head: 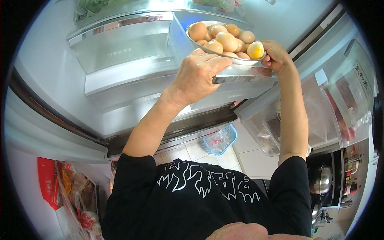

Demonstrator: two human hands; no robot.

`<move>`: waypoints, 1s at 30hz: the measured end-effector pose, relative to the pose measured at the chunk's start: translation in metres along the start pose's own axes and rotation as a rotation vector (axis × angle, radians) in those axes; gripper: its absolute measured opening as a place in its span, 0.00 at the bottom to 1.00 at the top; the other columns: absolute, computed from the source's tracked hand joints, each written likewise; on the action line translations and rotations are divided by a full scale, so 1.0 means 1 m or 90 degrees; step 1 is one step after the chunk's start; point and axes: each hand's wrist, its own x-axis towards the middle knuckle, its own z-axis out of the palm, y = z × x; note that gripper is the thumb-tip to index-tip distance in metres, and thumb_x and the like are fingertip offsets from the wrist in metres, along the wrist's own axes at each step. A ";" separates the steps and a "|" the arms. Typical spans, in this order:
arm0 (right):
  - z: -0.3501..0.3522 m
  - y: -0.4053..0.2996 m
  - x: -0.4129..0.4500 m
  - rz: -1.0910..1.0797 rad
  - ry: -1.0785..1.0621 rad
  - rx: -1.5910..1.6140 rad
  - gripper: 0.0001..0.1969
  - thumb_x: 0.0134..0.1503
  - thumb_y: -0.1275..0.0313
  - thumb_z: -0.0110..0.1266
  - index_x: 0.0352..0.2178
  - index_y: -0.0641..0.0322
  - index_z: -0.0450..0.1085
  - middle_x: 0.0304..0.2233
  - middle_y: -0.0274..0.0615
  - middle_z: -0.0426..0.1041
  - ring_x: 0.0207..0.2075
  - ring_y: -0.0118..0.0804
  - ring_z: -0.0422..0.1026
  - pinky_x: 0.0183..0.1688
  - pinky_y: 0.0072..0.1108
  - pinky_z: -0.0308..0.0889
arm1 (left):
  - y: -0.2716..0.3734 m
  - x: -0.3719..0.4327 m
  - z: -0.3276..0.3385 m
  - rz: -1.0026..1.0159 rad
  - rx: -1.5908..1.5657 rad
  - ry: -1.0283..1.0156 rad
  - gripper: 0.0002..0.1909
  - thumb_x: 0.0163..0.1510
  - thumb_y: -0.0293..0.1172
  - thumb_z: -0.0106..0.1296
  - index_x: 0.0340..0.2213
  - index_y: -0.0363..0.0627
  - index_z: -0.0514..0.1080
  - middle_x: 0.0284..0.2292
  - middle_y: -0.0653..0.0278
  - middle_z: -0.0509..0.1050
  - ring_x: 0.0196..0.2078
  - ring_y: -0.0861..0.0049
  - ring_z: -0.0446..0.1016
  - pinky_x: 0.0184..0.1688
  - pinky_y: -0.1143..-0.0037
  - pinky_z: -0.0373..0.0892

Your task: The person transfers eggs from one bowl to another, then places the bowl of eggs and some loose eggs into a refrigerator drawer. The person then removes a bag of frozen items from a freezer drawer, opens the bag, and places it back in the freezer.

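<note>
A metal bowl (pixel 244 62) heaped with brown eggs (pixel 227 41) is held tilted at the right side of an open refrigerator. One egg (pixel 255 50) at the bowl's right edge has yellow smears, apparently yolk. My left hand (pixel 199 72) is at the bowl's near left side, its fingers along the outside under the rim. My right hand (pixel 278 55) grips the rim at the right end. Just below the bowl is the front edge of a clear drawer (pixel 246 79), close to my left fingers. The bowl's underside is mostly hidden.
Another clear drawer (pixel 120 48) is at the left, below a glass shelf with bagged greens (pixel 99 7). Both doors stand open, with packages in the right door bin (pixel 318 120) and left door bin (pixel 79 192). A blue basket (pixel 232 139) stands on the tiled floor.
</note>
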 end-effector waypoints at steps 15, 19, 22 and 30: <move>0.009 0.007 0.043 0.068 0.046 -0.038 0.06 0.50 0.78 0.49 0.20 0.60 0.63 0.16 0.29 0.59 0.13 0.17 0.54 0.14 0.14 0.48 | -0.006 0.004 -0.003 0.041 -0.030 0.070 0.15 0.32 0.17 0.55 0.28 0.42 0.73 0.23 0.61 0.74 0.28 0.66 0.72 0.33 0.70 0.65; 0.011 0.014 0.056 0.123 0.114 -0.147 0.04 0.51 0.74 0.49 0.22 0.57 0.66 0.13 0.29 0.60 0.11 0.20 0.55 0.14 0.18 0.58 | -0.005 0.002 -0.008 0.016 -0.003 0.029 0.20 0.29 0.16 0.54 0.30 0.42 0.74 0.25 0.59 0.75 0.29 0.63 0.72 0.34 0.70 0.67; 0.011 0.017 0.057 0.192 0.002 -0.201 0.05 0.51 0.77 0.47 0.31 0.64 0.68 0.19 0.35 0.64 0.16 0.26 0.61 0.21 0.23 0.66 | -0.006 0.000 -0.002 0.007 0.009 0.007 0.23 0.27 0.15 0.54 0.32 0.42 0.75 0.26 0.59 0.75 0.30 0.61 0.73 0.35 0.70 0.68; 0.016 0.024 0.083 0.099 0.051 -0.516 0.17 0.53 0.79 0.41 0.45 0.72 0.65 0.40 0.50 0.70 0.32 0.40 0.72 0.27 0.31 0.69 | -0.016 0.006 0.003 -0.016 0.043 0.041 0.20 0.31 0.15 0.56 0.32 0.43 0.75 0.24 0.60 0.74 0.25 0.65 0.71 0.30 0.74 0.67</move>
